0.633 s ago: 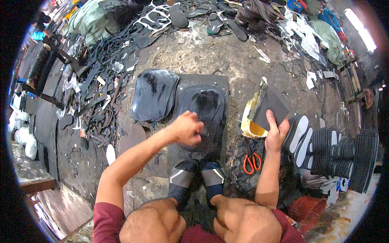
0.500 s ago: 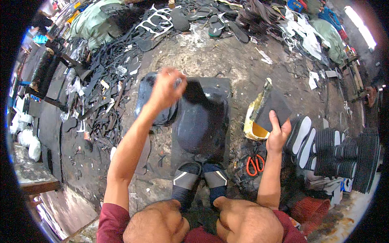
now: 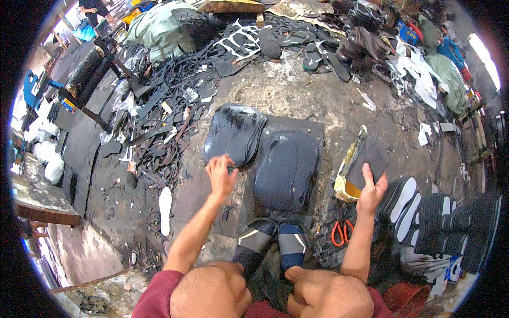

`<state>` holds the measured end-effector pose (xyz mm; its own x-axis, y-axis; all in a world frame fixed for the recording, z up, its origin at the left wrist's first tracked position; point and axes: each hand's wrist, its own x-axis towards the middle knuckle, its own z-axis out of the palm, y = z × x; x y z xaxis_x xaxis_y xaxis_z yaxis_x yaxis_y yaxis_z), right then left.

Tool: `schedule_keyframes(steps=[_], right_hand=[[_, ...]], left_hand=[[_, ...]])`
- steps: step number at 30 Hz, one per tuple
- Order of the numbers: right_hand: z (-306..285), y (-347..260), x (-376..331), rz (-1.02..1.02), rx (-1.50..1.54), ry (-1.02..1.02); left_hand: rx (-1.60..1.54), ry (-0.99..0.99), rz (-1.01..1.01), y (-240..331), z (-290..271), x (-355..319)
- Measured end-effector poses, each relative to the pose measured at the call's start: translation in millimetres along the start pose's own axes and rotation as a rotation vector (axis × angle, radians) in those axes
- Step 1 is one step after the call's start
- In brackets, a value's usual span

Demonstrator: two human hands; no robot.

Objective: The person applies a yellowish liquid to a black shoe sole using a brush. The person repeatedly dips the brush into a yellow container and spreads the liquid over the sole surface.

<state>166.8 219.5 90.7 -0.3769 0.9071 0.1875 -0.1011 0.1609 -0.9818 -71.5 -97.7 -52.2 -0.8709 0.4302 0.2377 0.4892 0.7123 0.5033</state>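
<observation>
My left hand (image 3: 221, 177) is at the near edge of a stack of rounded black sheets (image 3: 233, 132). Its fingers are loosely bent and the thumb stands apart; I see nothing held in them. The top sheet has a wet-looking, smeared far edge. To its right another rounded black sheet (image 3: 287, 169) lies on a flat dark mat (image 3: 316, 139), in front of my feet. My right hand (image 3: 371, 192) grips a dark flat square piece (image 3: 373, 156), thumb on top. This piece is held over a cut-open container (image 3: 347, 191), yellowish inside and crusted along its rim.
Orange-handled scissors (image 3: 342, 233) lie near my right foot. Stacked soles (image 3: 435, 217) stand at the right. A white insole (image 3: 165, 211) is on the floor at left. Black scraps (image 3: 164, 106) cover the far left; sandals (image 3: 313, 55) and white cut-outs (image 3: 416, 74) lie farther off.
My left hand has come back toward me from the far part of the left stack. My right hand keeps the square piece at the container. The whole view has shifted.
</observation>
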Motion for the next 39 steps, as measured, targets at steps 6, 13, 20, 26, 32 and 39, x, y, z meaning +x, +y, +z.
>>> schedule_keyframes(steps=[6, 13, 20, 26, 32, 39], right_hand=[[11.8, -0.9, 7.9, -0.105, -0.021, -0.081], [65.1, 29.4, 34.5, -0.202, -0.569, -0.351], [139.9, 77.9, 0.4, -0.838, -1.264, -0.898], [139.0, 83.5, 13.0, -0.484, -1.101, -0.754], [128.0, 76.7, 21.6, -0.452, -1.148, -1.174], [134.3, 84.6, 23.8, -0.373, -1.189, -1.016]], left_hand=[[-0.073, -0.356, 0.595, 91.8, 33.2, -88.0], [-0.048, -0.584, 0.847, 64.1, 36.5, -55.4], [-0.027, -0.545, 0.765, 75.4, 37.5, -66.8], [-0.107, -0.526, 0.746, 69.3, 40.0, -69.8], [-0.065, -0.701, 0.689, 79.8, 34.8, -59.6], [-0.27, -0.658, 0.6, 84.0, 28.0, -32.2]])
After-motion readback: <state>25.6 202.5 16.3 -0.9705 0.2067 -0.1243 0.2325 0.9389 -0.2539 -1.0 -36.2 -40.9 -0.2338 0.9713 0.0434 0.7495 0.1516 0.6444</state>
